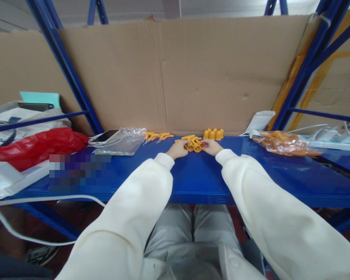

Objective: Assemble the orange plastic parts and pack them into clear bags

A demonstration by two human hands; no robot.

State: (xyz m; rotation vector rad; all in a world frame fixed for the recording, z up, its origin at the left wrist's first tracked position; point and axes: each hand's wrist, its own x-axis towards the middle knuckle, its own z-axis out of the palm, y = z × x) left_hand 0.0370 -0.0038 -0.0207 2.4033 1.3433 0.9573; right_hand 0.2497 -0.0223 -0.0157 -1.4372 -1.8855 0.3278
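Observation:
Both my arms in white sleeves reach across the blue shelf (198, 179) to a small cluster of orange plastic parts (193, 143). My left hand (177, 149) rests on the shelf with its fingers closed against the left side of the cluster. My right hand (211, 147) does the same on the right side, fingers pinched on the parts. A row of orange caps (213, 134) stands just behind, against the cardboard. More orange pin-like parts (157, 136) lie to the left.
A clear plastic bag (124, 142) and a phone (104, 136) lie left of the parts, beyond them a red bag (35, 146). A bag of orange parts (280, 142) lies at the right. Cardboard (192, 74) backs the shelf between blue uprights.

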